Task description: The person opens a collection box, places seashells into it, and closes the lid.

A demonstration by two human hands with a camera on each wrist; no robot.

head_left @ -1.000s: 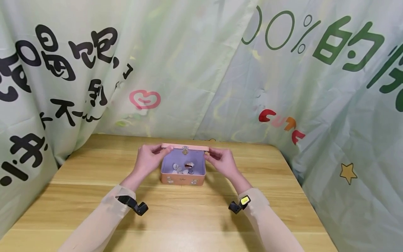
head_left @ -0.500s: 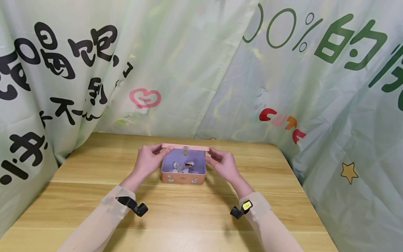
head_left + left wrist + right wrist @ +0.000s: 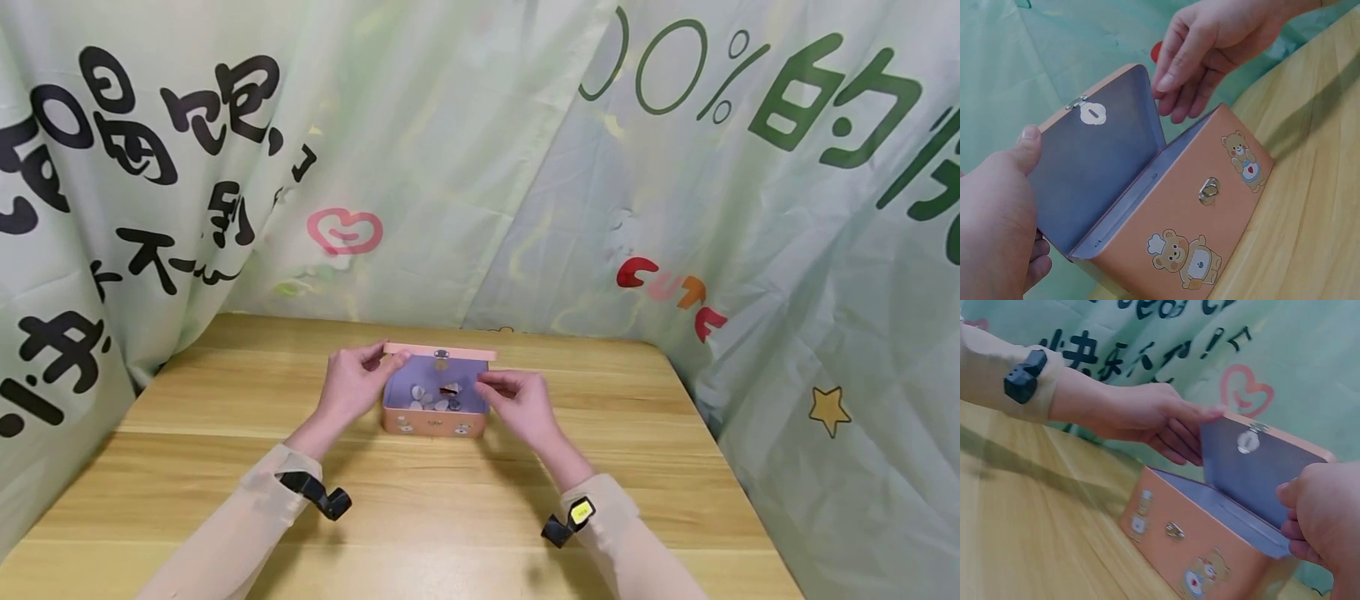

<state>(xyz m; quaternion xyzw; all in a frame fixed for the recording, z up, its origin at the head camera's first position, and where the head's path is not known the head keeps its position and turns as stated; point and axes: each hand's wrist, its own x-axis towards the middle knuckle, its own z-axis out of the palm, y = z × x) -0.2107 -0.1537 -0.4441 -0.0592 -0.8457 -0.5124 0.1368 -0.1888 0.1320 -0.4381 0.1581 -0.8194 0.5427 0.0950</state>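
An orange tin box (image 3: 435,425) with bear pictures stands on the table, its lid (image 3: 1094,169) raised to show a lavender inside. Several small pale pieces, perhaps shells, and a brown-and-white one (image 3: 450,389) show inside the box in the head view. My left hand (image 3: 352,379) grips the lid's left edge, thumb on the inner face and fingers behind. Off the lid, my right hand (image 3: 522,404) hovers by the box's right side, fingers loosely bent and holding nothing visible. A metal turn latch (image 3: 1209,190) sits on the box front.
The wooden table (image 3: 420,517) stretches around the box on all sides. Printed curtains (image 3: 420,150) hang behind and along both sides of it. Black wrist cameras sit on both sleeves, the left one (image 3: 318,493) near the table's left part.
My right hand has let go of the lid's right edge and moved slightly down and left. The left hand still holds the lid, which stays raised.
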